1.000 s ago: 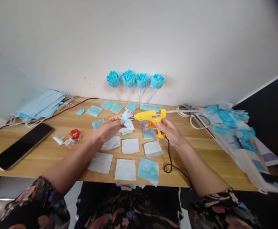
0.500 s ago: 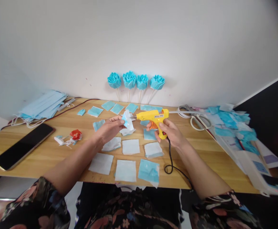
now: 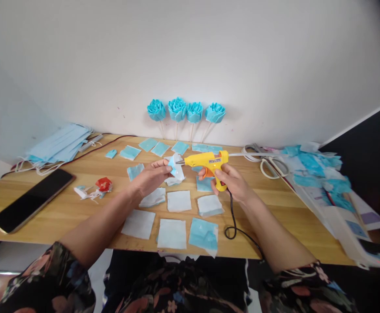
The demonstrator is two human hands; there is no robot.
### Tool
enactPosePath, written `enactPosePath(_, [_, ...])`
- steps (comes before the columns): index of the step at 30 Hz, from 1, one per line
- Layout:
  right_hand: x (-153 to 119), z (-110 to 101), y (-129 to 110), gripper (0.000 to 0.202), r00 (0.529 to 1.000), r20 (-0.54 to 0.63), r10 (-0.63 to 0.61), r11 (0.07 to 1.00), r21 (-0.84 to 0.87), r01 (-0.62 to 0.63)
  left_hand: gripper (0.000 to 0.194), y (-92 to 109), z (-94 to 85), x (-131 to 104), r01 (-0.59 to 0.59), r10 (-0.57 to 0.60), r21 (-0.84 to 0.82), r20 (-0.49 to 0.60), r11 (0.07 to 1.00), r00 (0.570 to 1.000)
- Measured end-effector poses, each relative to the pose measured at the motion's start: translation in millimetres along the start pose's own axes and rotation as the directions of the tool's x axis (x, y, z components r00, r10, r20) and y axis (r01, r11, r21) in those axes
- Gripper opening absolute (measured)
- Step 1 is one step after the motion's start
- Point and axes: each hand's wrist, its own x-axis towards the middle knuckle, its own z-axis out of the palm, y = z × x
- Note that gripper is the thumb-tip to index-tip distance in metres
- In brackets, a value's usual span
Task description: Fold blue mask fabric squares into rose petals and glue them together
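Just nudged the yellow plastic glue gun (image 3: 209,158) a touch left, putting its metal nozzle (image 3: 180,162) right at the small folded piece of blue-and-white thin fabric (image 3: 174,166), seemingly in dispensing position; can't tell if actually touching. Pinching that piece in the left hand (image 3: 150,177), gripping the gun's handle in the right hand (image 3: 231,179). Right between both hands, over the wood-grained table (image 3: 88,217).

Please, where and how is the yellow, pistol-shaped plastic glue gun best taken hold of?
Probably by the yellow handle, from the right side, as the right hand does: it hangs below the body, and the orange trigger lies just left of it. The metal nozzle points left and may be hot, so avoid it.
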Motion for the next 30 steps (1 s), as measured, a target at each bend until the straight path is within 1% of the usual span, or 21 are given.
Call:
enactPosePath(6, [-0.4, 2.6, -4.9, 0.038, 1.000, -0.006, 0.017, 1.000, -0.019, -0.017, 0.019, -2.1, -1.3, 0.6, 0.009, -0.009, -0.019, -0.016, 1.000, 1.000])
enactPosePath(10, [-0.2, 1.9, -3.5, 0.039, 1.000, -0.001, 0.025, 1.000, -0.015, -0.025, 0.018, -1.1, -0.4, 0.8, -0.015, 0.015, -0.008, -0.007, 1.000, 1.000])
enactPosePath(15, [0.0, 1.5, -0.8, 0.041, 0.998, -0.016, 0.054, 0.998, -0.028, -0.054, 0.018, -0.2, -1.8, 2.0, -0.033, 0.033, -0.016, -0.032, 0.999, 0.999])
enactPosePath(21, [-0.5, 1.9, -1.5, 0.040, 0.999, 0.017, 0.046, 0.998, -0.050, -0.045, 0.019, 0.3, -2.2, 2.8, -0.054, 0.054, -0.019, -0.027, 0.998, 0.998])
enactPosePath(30, [-0.1, 1.3, -0.1, 0.040, 0.998, 0.019, 0.057, 0.997, -0.054, -0.056, 0.020, 1.7, -1.9, 3.0, -0.079, 0.079, -0.021, -0.034, 0.997, 0.996])
